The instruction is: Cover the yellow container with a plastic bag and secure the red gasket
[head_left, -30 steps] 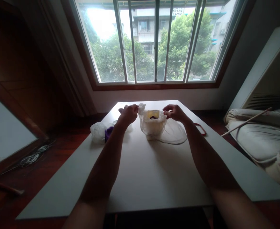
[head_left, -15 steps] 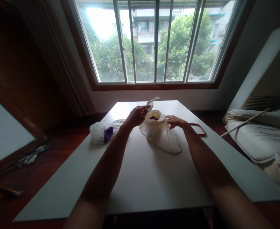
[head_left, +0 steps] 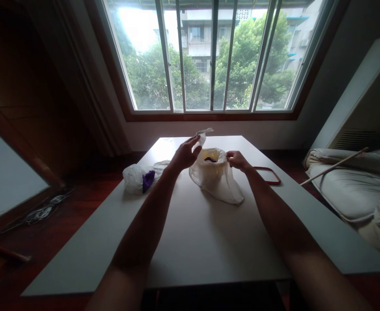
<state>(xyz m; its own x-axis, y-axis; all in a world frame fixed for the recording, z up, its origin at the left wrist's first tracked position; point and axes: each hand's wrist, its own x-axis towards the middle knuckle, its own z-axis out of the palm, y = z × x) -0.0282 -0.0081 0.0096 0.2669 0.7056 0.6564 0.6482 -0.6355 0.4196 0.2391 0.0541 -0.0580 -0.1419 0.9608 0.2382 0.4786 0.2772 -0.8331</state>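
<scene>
On the worktop, tipping risked

Around a pale container, a translucent plastic bag is draped, its rim pinched by the right hand. Whether the left hand grips its raised end cannot be told. By uneven pulling, the container could be tipped.

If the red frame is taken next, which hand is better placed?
Probably the right hand, at the right rim of the white bag, nearer the red frame; the left hand is at the bag's left.
</scene>
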